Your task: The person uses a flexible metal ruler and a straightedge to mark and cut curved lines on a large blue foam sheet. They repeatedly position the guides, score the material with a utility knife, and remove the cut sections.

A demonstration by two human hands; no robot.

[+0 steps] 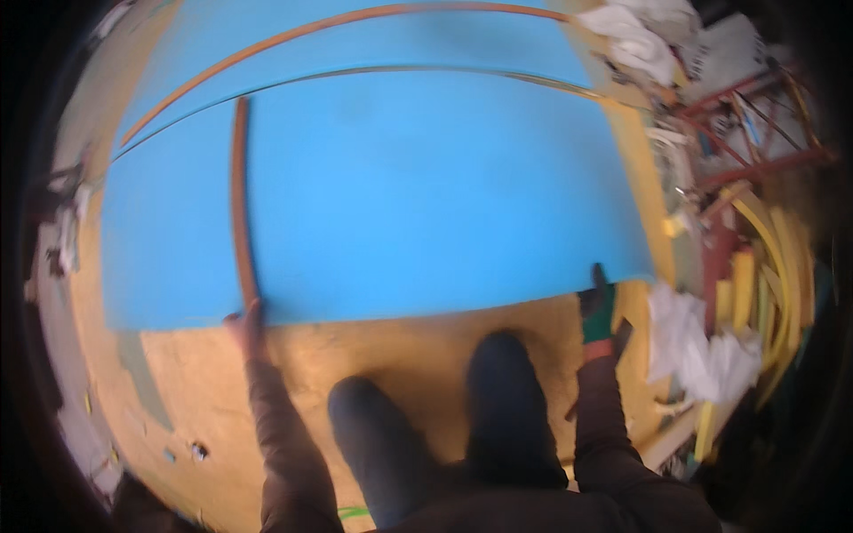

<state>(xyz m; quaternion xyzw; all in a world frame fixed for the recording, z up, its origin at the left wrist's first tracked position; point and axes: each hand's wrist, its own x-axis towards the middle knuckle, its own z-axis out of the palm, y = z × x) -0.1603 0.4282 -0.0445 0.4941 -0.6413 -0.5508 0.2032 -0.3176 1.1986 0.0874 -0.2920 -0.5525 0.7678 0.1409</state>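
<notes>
A large blue sheet [426, 195] lies in front of me over a tan board, its near edge running between my hands. Across its left part stretches a narrow brown strip [239, 186], seemingly wood, pointing away from me. My bare left hand [249, 329] is closed at the near end of that strip, right at the sheet's edge; whether it also pinches the sheet I cannot tell. At the sheet's near right corner, my right hand [599, 306], in a green and black glove, grips the edge with its thumb on top. Its other fingers are mostly hidden.
Beyond the sheet's far edge, a long brown strip [355, 15] lies on another blue surface. To the right are a crumpled white plastic bag [702, 346], yellow strips [782, 275] and a red metal frame [755, 133]. My knees rest on the tan board [426, 342].
</notes>
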